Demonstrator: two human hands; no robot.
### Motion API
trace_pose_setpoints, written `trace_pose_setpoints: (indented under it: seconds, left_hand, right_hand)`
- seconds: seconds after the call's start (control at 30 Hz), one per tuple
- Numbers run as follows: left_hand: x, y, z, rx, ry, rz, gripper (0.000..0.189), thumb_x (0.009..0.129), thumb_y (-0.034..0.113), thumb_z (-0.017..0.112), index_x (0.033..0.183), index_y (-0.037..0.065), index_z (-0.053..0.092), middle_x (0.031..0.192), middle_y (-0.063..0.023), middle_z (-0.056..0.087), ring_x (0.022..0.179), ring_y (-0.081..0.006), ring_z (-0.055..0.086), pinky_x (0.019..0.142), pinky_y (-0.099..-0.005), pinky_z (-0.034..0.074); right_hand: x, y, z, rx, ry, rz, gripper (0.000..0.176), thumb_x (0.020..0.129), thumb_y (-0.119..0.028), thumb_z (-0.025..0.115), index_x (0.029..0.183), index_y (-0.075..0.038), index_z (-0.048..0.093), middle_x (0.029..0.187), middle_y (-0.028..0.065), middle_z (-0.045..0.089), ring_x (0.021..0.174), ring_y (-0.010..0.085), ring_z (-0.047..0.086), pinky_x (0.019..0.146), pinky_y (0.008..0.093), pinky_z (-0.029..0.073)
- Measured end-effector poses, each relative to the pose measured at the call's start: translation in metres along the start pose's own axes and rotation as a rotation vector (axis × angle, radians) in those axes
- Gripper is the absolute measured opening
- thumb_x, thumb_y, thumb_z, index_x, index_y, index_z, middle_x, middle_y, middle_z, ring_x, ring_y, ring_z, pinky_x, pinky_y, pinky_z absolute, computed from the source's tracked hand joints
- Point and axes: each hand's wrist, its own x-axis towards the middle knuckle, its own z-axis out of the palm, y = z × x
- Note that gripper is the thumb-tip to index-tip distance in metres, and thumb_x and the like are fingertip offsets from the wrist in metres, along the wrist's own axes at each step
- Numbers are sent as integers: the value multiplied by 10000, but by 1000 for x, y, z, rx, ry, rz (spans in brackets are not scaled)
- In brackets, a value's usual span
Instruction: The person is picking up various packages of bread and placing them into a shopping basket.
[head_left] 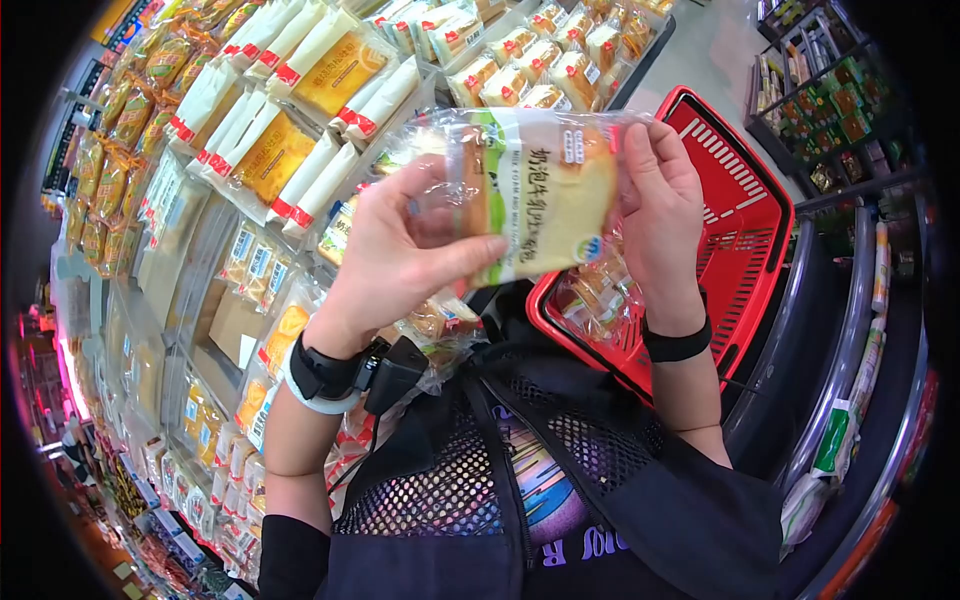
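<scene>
In front of my chest I hold a clear-wrapped pack of bread (pixel 560 200), its label marked "milk foam and milk" with a green strip. My left hand (pixel 410 235) grips the pack's left side, thumb across the front and fingers partly hidden behind. At the upper right corner, my right hand (pixel 660 185) pinches the wrapper between thumb and fingers. Just below and right of the pack, a red shopping basket (pixel 745 240) has wrapped baked goods (pixel 600 300) inside it.
Shelves on the left carry white-wrapped bread packs (pixel 330 70) and orange-tied bread bags (pixel 130 110). More wrapped pastries (pixel 540 60) sit in a tray at the top. Dark shelving (pixel 830 90) with packaged goods stands on the right.
</scene>
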Motion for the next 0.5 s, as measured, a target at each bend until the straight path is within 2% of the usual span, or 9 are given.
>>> trace_pose_setpoints:
  seconds: [0.1, 0.17, 0.2, 0.23, 0.3, 0.33, 0.37, 0.43, 0.5]
  left_hand:
    - [2, 0, 1, 19, 114, 74, 487, 755, -6, 716, 1172, -54, 469, 964, -101, 669, 832, -149, 658, 674, -249, 550]
    - [6, -7, 3, 122, 316, 329, 449, 754, -7, 717, 1150, -35, 508, 967, -97, 664, 855, -133, 650, 673, -254, 550]
    - [6, -8, 5, 466, 378, 480, 430, 713, -27, 706, 1112, -8, 548, 943, -91, 659, 850, -164, 665, 692, -254, 546]
    - [5, -9, 9, 466, 376, 476, 430, 713, -27, 706, 1112, -8, 548, 943, -91, 659, 850, -164, 665, 692, -254, 546]
    - [1, -10, 21, 998, 171, 702, 463, 649, 0, 716, 1086, 6, 564, 979, -101, 638, 902, -225, 656, 723, -283, 543]
    - [2, -10, 29, 1070, 44, 751, 472, 632, 26, 719, 1078, 3, 564, 1003, -109, 624, 940, -254, 635, 752, -300, 534]
    - [3, -10, 36, 1138, -85, 801, 482, 616, 53, 721, 1070, 1, 564, 1026, -117, 610, 977, -283, 615, 782, -316, 526]
    - [-3, -7, 40, 1071, -119, 732, 543, 634, 41, 779, 1138, 12, 578, 1139, -166, 581, 1044, -285, 596, 826, -365, 505]
    - [-9, 3, 25, 963, -55, 576, 527, 633, 118, 767, 1109, 1, 573, 1138, -149, 585, 1040, -288, 586, 854, -343, 496]
  right_hand:
    - [-3, 3, -5, -303, 21, -68, 413, 905, -172, 614, 1221, -1, 411, 1151, 103, 528, 1042, 122, 513, 887, 272, 446]
    - [-17, -1, 1, -333, 32, 47, 435, 944, -250, 544, 1272, -2, 402, 1182, 113, 536, 1057, 168, 548, 875, 307, 466]
    - [-22, -6, 2, -175, 12, 242, 499, 916, -289, 594, 1276, -9, 389, 1163, 75, 524, 1030, 134, 527, 888, 295, 458]
    - [-23, -6, 3, -175, 15, 245, 499, 916, -289, 594, 1276, -9, 389, 1163, 75, 524, 1030, 134, 527, 888, 295, 458]
    - [-24, -6, 5, 358, -147, 543, 476, 921, -368, 560, 1230, -21, 456, 1128, 75, 571, 989, 170, 580, 863, 329, 488]
    - [-21, -6, 3, 394, -155, 621, 441, 920, -394, 544, 1158, -23, 524, 1074, 98, 618, 951, 200, 619, 831, 359, 510]
    - [-21, -6, 3, 399, -103, 665, 336, 905, -274, 577, 1114, -13, 554, 1033, 121, 638, 946, 193, 627, 815, 367, 521]
    - [-13, 9, -23, 394, -116, 780, 333, 838, -133, 603, 1136, 1, 534, 1054, 134, 624, 943, 201, 628, 808, 363, 528]
    - [-10, -1, -43, 267, -74, 678, 375, 792, -84, 609, 1145, 11, 524, 1062, 135, 618, 940, 208, 630, 807, 363, 531]
